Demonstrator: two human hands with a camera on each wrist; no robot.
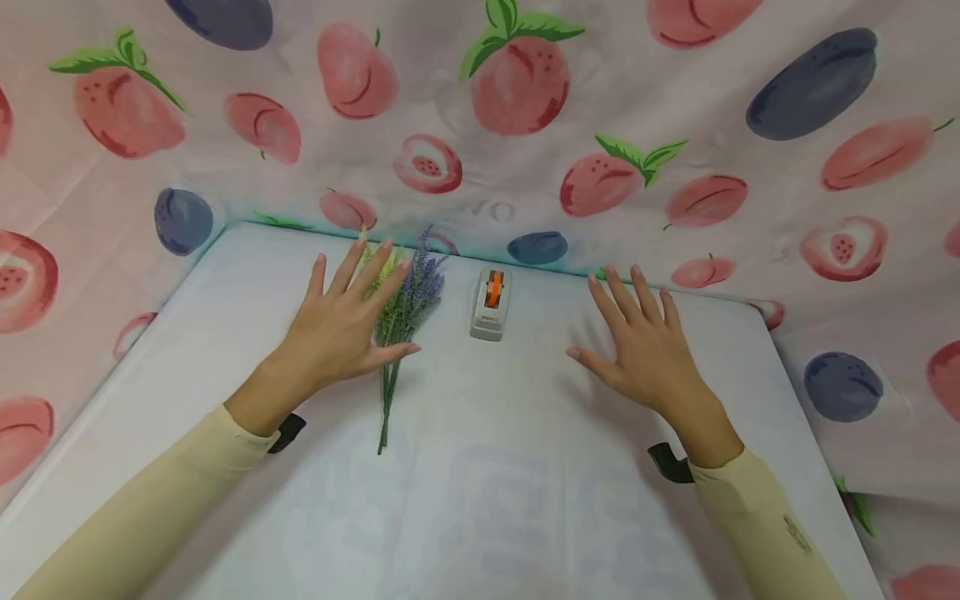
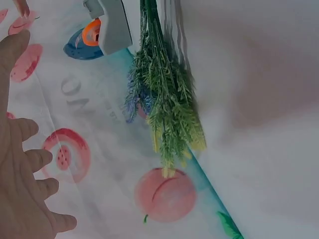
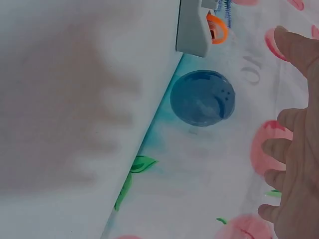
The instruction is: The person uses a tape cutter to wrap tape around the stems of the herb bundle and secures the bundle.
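Fingers spread, my left hand [image 1: 336, 329] hovers above the table and partly covers a bunch of artificial lavender [image 1: 408, 312]. The bunch has purple and yellow-green flower heads, and its thin green stems point toward me. Right of it stands a grey tape dispenser [image 1: 491, 304] with an orange roll core. My right hand [image 1: 648, 346] is held over the table farther right, also with spread fingers and holding nothing. In the left wrist view the lavender [image 2: 162, 94] and the dispenser [image 2: 114, 27] both show beside the left hand [image 2: 22, 164]. The right wrist view catches the dispenser [image 3: 194, 30] near the top.
A white table [image 1: 480, 508] fills the lower area, with faint lettering on its surface. Behind and at both sides hangs a fruit-print cloth [image 1: 525, 175] that meets the table's edges. Dark wrist mounts [image 1: 670, 463] sit under both cuffs.
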